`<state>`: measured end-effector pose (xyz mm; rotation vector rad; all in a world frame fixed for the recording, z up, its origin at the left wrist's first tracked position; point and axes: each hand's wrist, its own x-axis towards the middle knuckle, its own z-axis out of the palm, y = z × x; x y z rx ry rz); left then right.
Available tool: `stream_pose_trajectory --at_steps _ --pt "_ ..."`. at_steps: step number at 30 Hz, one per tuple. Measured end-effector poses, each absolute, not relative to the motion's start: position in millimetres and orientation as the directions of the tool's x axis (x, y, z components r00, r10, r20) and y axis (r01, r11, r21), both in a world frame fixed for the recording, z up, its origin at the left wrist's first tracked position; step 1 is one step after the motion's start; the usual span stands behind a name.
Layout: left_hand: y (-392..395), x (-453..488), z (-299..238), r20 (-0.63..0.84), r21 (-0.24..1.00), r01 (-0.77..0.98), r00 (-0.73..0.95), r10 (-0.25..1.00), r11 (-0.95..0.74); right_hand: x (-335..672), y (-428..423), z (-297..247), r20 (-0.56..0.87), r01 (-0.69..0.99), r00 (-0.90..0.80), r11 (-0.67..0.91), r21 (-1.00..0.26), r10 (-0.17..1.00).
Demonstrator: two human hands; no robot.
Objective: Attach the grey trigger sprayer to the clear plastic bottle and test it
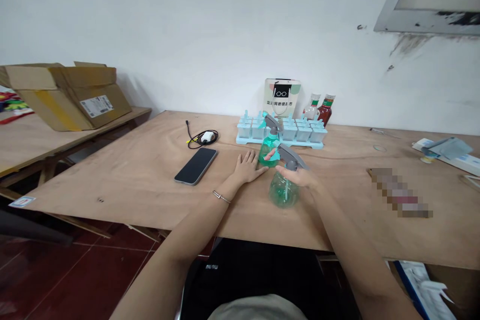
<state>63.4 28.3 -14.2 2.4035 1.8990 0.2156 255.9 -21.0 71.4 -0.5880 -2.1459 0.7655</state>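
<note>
My right hand (299, 176) is wrapped round the neck of a clear green spray bottle (284, 191) with a grey head, one finger up by its turquoise trigger. This bottle is upright near the table's front; whether its base touches the wood I cannot tell. Flat on the tabletop, fingers spread, lies my left hand (247, 167), with a bracelet at the wrist. Just right of its fingertips stands a second green spray bottle (265, 152), partly hidden behind the first. A dark-screened phone (196, 166) rests to the left of my left hand.
Behind the bottles sits a light-blue ice-pop mould set (288, 132), backed by a paper bag (281, 96) and two sauce bottles (325, 108). A charger with black cable (207, 137) lies above the phone. Far left is a cardboard box (71, 100); a blurred-out flat item (400, 194) lies right.
</note>
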Motion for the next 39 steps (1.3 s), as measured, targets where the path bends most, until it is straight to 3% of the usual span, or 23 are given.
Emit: stream_pose_trajectory --at_steps 5,10,16,21,26,32,39 --pt "29.0 63.3 -14.4 0.072 0.138 0.963 0.225 0.972 -0.233 257.5 -21.1 69.3 0.467 0.250 -0.572 0.685 -0.684 0.675" --pt "28.2 63.4 -13.5 0.064 0.147 0.960 0.231 0.971 -0.238 256.0 -19.7 69.2 0.518 0.150 -0.593 0.716 -0.681 0.617" --pt "28.9 62.9 -14.4 0.070 0.155 0.960 0.226 0.972 -0.235 255.6 -19.9 68.8 0.467 0.256 -0.552 0.674 -0.693 0.690" --pt "29.4 62.2 -15.0 0.067 0.159 0.958 0.231 0.971 -0.239 254.9 -21.2 71.9 0.497 0.167 -0.594 0.702 -0.692 0.632" --pt "29.2 62.4 -14.5 0.075 0.154 0.959 0.227 0.971 -0.237 255.9 -20.1 69.8 0.451 0.282 -0.554 0.667 -0.689 0.700" --pt "28.3 63.2 -13.4 0.058 0.156 0.960 0.228 0.972 -0.234 255.3 -19.7 69.6 0.499 0.149 -0.598 0.699 -0.700 0.627" --pt "27.2 63.6 -12.1 0.066 0.161 0.960 0.221 0.973 -0.229 255.3 -20.5 71.1 0.471 0.222 -0.569 0.677 -0.701 0.674"
